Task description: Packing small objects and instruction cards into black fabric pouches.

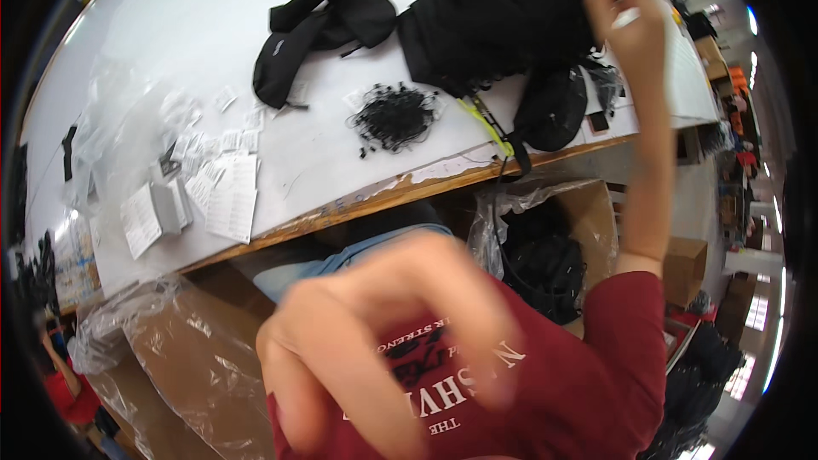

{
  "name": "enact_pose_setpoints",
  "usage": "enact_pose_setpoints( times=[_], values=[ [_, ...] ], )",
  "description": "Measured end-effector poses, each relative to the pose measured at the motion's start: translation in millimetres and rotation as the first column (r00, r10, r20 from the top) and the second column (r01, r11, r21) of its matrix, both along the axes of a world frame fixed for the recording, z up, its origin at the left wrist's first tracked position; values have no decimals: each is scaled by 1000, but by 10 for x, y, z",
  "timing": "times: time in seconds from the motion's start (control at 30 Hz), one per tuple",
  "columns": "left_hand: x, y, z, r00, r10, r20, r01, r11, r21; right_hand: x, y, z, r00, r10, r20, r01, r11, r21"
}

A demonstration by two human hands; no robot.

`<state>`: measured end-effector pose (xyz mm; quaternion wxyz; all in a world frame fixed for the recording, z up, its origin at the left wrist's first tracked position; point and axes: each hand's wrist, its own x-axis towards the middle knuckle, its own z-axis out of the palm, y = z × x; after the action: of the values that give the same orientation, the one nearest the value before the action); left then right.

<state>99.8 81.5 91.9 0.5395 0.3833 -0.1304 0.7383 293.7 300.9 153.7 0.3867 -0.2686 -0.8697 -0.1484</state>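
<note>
Black fabric is heaped at the far side of the white table (187,25), and the person's right hand (615,8) reaches up to that pile of black bags (498,13), fingers closed on its top edge. Close to the camera, the left hand (383,336) is a blur, fingers curled inward; whether it holds anything cannot be told. Nearer the table edge lie a tangle of black cords (394,116), a black cap (328,21) and white paper tags (221,192).

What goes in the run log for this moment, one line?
right hand: raised, fingers on black fabric pile | left hand: blurred near camera, empty-looking | table: black pouch, cord tangle, paper tags
</note>
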Motion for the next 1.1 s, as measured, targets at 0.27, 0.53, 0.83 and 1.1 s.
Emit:
enact_pose_setpoints(
  times=[0.27,0.53,0.83,1.1],
  values=[
    [-1884,-572,-1444,-483,-263,-835,-874,83,479,-229,-956,-2086,994,-21,108,102,554,-826],
    [-2058,-877,-2252,-461,-528,-713,-871,114,478,-437,-912,-2503,987,-121,107,153,480,-864],
    [-1900,-806,-2123,-483,-470,-739,-825,-37,563,-560,-896,-2487,979,-190,75,156,461,-874],
    [-1809,-752,-2281,-506,-328,-798,-805,-153,574,-482,-562,-1771,886,-269,-377,-111,668,-736]
  ],
)
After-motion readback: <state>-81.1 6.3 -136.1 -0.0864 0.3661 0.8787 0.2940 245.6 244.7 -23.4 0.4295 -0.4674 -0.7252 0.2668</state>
